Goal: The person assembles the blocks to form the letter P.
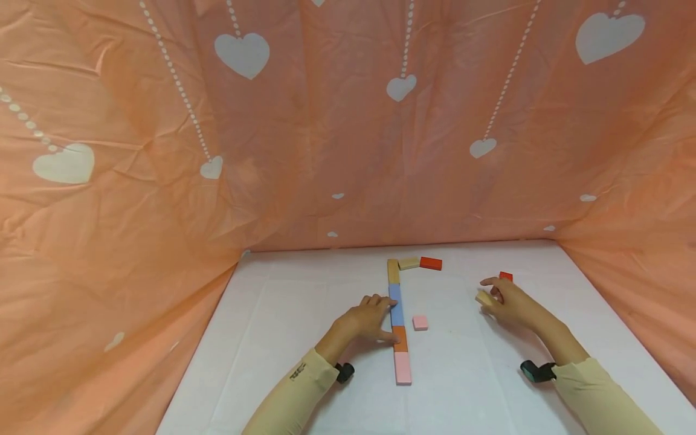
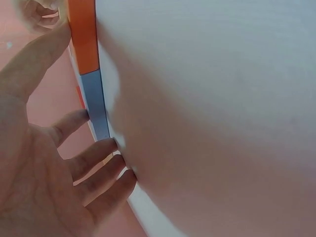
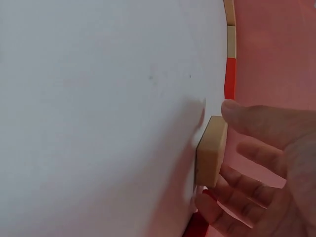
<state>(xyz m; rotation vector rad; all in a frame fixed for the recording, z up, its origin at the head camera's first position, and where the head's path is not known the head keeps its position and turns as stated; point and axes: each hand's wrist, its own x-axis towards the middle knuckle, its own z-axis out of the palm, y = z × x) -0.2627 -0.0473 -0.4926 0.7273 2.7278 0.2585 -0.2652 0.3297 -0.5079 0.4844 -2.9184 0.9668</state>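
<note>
The kind of room I cannot tell; the visible part looks like a small enclosed corner, arranged around one table (image 1: 261, 314). An orange-pink cloth (image 1: 326, 151), creased, hangs behind it and along both sides of the frame. White hearts (image 1: 242, 53) on dotted strings decorate this cloth, and the table has a plain white surface.

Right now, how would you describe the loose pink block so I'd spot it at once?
On the white table, find the long row of blocks. Just right of it lies the small pink block. Unlike the bigger pink block at the row's near end, it touches no other block.
</note>
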